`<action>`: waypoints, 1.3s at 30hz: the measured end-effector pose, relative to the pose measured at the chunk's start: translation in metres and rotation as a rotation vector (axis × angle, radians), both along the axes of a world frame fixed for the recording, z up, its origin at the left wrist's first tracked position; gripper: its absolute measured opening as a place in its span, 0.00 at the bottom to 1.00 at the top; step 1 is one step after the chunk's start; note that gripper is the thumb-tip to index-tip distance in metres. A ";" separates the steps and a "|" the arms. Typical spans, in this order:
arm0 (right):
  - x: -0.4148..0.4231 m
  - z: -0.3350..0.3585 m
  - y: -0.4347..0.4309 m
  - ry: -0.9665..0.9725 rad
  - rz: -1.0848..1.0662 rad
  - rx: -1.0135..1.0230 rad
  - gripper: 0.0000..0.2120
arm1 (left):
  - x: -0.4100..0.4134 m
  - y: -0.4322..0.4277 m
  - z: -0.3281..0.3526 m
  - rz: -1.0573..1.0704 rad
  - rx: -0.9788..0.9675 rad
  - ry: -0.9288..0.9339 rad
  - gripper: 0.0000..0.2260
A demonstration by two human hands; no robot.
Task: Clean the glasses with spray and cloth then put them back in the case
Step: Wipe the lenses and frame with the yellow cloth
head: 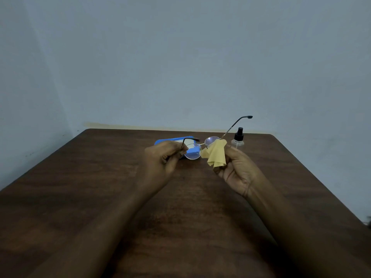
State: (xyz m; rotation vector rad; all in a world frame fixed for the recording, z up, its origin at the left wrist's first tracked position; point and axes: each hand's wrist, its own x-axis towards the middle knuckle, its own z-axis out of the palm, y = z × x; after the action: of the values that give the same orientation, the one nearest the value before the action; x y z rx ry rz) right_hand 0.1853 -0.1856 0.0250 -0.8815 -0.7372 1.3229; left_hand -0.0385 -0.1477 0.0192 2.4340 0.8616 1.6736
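Above the dark wooden table [100,197], against a plain blue-grey wall [180,57], we held the work with both hands raised. Our left hand [162,161] was closed on the left rim of the glasses [192,151], temples unfolded. Our right hand [239,171] pinched the yellow cloth [216,155] against the right lens. Behind the left hand, the blue case [170,140] lay open on the table; the clear spray bottle [237,139] with black nozzle stood upright behind the right hand. We could read no writing on any item.

Dim, bluish, soft light; slight blur throughout, wide-angle stretching at the edges
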 end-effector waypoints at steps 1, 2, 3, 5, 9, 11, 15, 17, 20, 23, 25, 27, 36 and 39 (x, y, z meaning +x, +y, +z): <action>-0.002 0.001 -0.001 -0.012 0.003 0.009 0.09 | 0.001 0.000 -0.001 -0.009 0.007 0.001 0.08; -0.003 0.002 -0.002 -0.010 -0.002 0.021 0.08 | 0.001 0.000 -0.001 -0.014 0.016 0.002 0.08; -0.003 0.003 -0.003 -0.005 -0.007 0.036 0.07 | 0.002 0.001 -0.002 -0.017 0.024 0.005 0.08; -0.004 0.002 -0.003 -0.010 -0.017 0.064 0.08 | 0.003 0.001 -0.003 -0.024 0.037 0.011 0.09; -0.002 -0.001 -0.001 0.008 -0.038 0.065 0.10 | 0.005 -0.002 -0.005 -0.045 0.037 0.062 0.11; -0.001 -0.001 0.000 0.020 -0.056 0.057 0.10 | 0.005 -0.003 -0.005 -0.055 0.043 0.085 0.11; -0.002 -0.005 0.003 -0.079 -0.144 0.064 0.08 | 0.006 -0.004 -0.004 -0.094 0.056 0.101 0.11; -0.003 -0.006 0.004 -0.122 -0.180 0.078 0.06 | 0.006 -0.005 -0.003 -0.097 0.067 0.126 0.11; -0.001 -0.007 0.005 -0.083 -0.162 0.101 0.08 | 0.004 -0.006 -0.002 -0.096 0.071 0.164 0.13; 0.000 -0.007 0.006 -0.057 -0.171 0.104 0.10 | 0.005 -0.004 -0.005 -0.094 0.065 0.201 0.13; 0.001 -0.007 0.006 -0.076 -0.209 0.112 0.10 | 0.006 -0.002 -0.006 -0.122 0.041 0.204 0.11; 0.000 -0.007 0.005 -0.116 -0.231 0.132 0.10 | 0.005 -0.002 -0.005 -0.168 -0.023 0.191 0.10; -0.007 -0.009 0.002 -0.270 -0.194 0.187 0.08 | 0.014 -0.008 0.001 -0.250 -0.641 -0.256 0.07; -0.015 -0.015 0.001 -0.258 -0.140 0.207 0.09 | 0.016 -0.010 0.001 -0.240 -0.725 -0.233 0.06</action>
State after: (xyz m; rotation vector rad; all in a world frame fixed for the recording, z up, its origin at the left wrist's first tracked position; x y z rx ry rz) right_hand 0.1701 -0.1844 0.0096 -0.9279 -0.9761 0.9997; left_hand -0.0222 -0.1580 0.0205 1.7376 0.8929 1.2319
